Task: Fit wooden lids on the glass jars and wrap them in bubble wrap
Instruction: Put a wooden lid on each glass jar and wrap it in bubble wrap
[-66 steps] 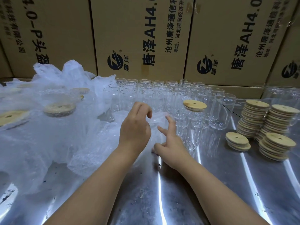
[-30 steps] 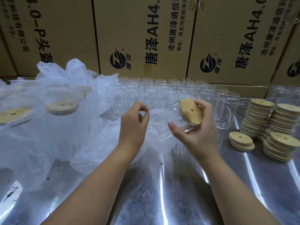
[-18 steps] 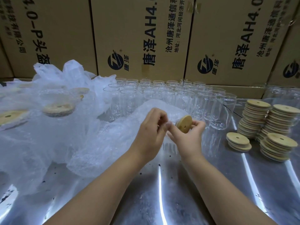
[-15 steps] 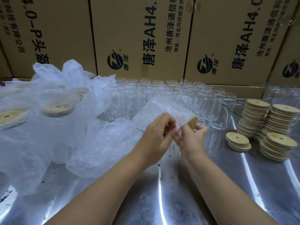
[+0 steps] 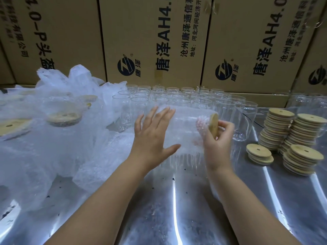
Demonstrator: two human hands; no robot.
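Mid-wrap: right grip (image 5: pixel 218 140) grasps the lidded jar (image 5: pixel 213 123), left grip (image 5: pixel 152 138) flat, released on its bubble wrap (image 5: pixel 184 121); wrapped jars (image 5: pixel 64 117) lie left of it, bare jars (image 5: pixel 177 99) behind it not yet lidded.

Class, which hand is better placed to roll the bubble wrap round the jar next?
Probably the left hand: it lies flat on the bubble wrap over the jar; the right hand grips the lid end.

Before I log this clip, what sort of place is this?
Likely a packing station in a warehouse or small factory: a wall of printed cardboard boxes behind, rows of empty glass jars, and stacks of wooden lids on a metal table.
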